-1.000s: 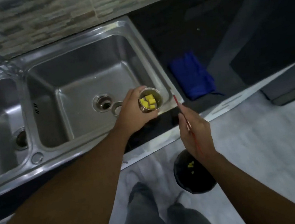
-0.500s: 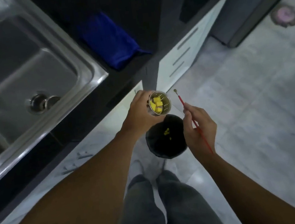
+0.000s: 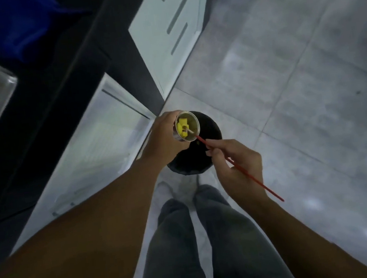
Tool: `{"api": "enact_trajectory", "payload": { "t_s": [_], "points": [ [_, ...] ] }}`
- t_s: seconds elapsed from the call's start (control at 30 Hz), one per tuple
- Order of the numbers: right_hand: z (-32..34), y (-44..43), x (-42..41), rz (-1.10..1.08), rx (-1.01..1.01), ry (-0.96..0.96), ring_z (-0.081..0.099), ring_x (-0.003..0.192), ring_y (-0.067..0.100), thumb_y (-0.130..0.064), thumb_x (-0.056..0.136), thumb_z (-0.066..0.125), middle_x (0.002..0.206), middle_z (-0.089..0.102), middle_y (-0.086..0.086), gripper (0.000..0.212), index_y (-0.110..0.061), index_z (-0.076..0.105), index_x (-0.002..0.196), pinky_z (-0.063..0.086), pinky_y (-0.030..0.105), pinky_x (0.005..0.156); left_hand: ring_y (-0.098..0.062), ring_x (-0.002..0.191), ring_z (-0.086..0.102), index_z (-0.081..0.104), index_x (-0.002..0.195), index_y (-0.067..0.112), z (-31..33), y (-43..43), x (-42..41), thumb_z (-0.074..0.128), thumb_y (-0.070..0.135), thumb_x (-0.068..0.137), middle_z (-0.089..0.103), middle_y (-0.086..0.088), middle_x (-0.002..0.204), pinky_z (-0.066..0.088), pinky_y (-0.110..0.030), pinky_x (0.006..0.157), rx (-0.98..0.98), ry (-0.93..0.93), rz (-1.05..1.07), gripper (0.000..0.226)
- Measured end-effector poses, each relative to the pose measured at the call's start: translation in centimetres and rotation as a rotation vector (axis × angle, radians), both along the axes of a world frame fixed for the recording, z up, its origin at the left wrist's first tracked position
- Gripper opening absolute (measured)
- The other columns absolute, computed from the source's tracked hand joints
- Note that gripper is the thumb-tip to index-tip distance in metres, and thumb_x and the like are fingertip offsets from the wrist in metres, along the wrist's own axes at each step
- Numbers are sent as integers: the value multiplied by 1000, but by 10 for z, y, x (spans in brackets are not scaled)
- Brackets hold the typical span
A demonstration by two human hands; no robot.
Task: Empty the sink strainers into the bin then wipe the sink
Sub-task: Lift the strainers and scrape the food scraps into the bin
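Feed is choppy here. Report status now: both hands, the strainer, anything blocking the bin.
Left hand grips strainer, held over bin. Right hand pinches red stick, tip in yellow scraps. Scraps not yet out. Nothing blocks the bin.

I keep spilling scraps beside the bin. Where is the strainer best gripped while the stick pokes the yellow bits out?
Grip the strainer by its metal side wall, coming from the left, as the left hand does. Its open mouth tilts toward the red stick in the right hand and hangs over the black bin, so the mouth should stay clear.
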State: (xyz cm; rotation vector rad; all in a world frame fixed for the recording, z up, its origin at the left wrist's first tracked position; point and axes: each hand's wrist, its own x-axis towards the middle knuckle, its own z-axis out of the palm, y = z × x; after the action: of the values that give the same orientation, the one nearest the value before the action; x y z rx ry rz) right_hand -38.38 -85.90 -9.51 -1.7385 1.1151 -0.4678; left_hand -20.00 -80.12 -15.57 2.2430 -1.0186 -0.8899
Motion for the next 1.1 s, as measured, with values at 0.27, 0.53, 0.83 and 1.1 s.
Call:
{"api": "enact_trajectory", "payload": {
  "t_s": [0.27,0.53,0.83,1.1],
  "points": [
    [-54,-17,12,124,9,84,63,99,-10,-25,97,56,100,57,-45,22,-32,69,114,45,2,89,-20,127,48,49,140,16,-31,-20,0,90,22,70,57,-5,135,48,-34,103,50,21,-83,81],
    [-80,-28,20,132,-24,78,60,94,-14,-24,95,56,89,53,-49,21,-32,69,108,41,-3,85,-19,127,45,46,140,19,-65,-29,2,90,26,71,52,-3,136,45,-29,97,136,-16,-124,82],
    [-118,-9,11,142,-49,83,63,89,-10,-28,94,56,95,56,-49,21,-39,66,108,43,-3,77,-25,133,41,47,142,14,-85,-20,-13,87,20,72,50,-7,139,47,-40,107,187,-40,-133,81],
    [-132,-4,1,94,-93,104,61,88,-15,-24,92,59,94,54,-51,36,-60,60,96,39,-8,72,-25,134,40,45,143,14,-96,-6,-19,84,23,77,48,-8,142,45,-37,108,238,-62,-143,78]
  ]
}}
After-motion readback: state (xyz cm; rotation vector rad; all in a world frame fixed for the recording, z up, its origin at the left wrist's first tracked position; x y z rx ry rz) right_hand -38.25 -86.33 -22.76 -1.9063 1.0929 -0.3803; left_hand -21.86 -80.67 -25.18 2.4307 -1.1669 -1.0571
